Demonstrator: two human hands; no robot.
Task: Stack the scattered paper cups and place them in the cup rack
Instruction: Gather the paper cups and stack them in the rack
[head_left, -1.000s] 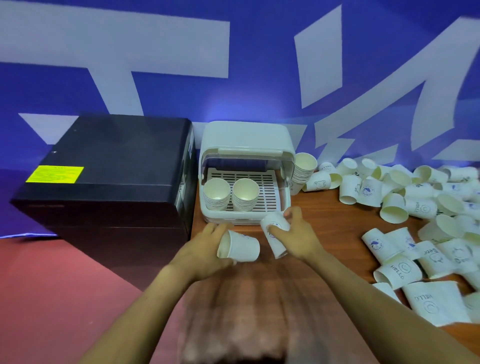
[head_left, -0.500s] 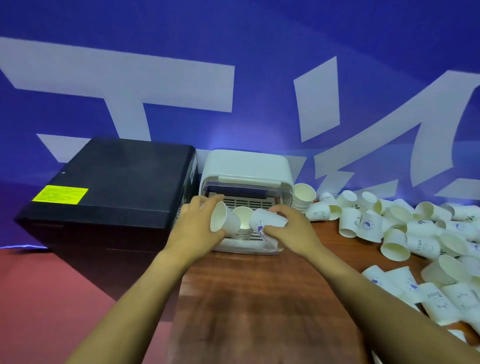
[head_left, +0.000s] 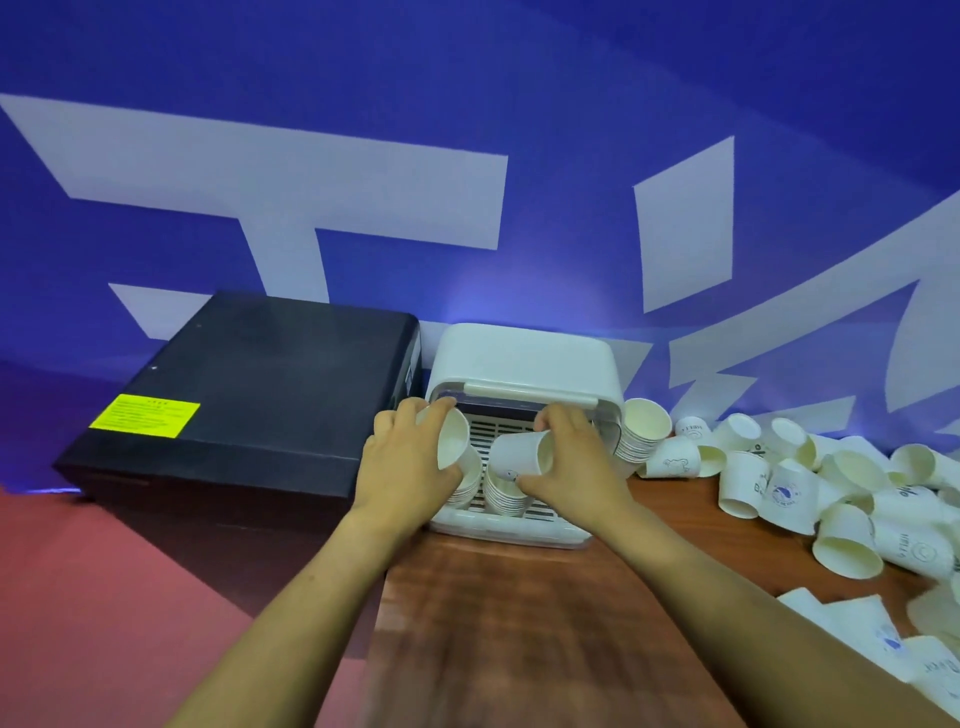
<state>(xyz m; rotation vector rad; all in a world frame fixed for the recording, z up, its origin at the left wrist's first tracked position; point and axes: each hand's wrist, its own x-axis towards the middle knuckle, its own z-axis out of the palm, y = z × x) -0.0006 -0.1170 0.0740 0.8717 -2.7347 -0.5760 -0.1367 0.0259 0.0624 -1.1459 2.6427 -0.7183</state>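
The white cup rack stands at the back of the wooden table with its lid raised. Inside it are two stacks of paper cups, partly hidden by my hands. My left hand grips one white paper cup on its side, mouth to the right, above the left stack. My right hand holds another paper cup on its side over the right stack. Scattered paper cups cover the table to the right.
A large black box with a yellow label sits right against the rack's left side. A separate stack of cups leans at the rack's right side. A blue wall with white shapes rises behind. Bare wooden table lies in front of the rack.
Both hands have carried their cups forward from the table front into the rack's opening, above the two stacks. The camera view has tilted up.
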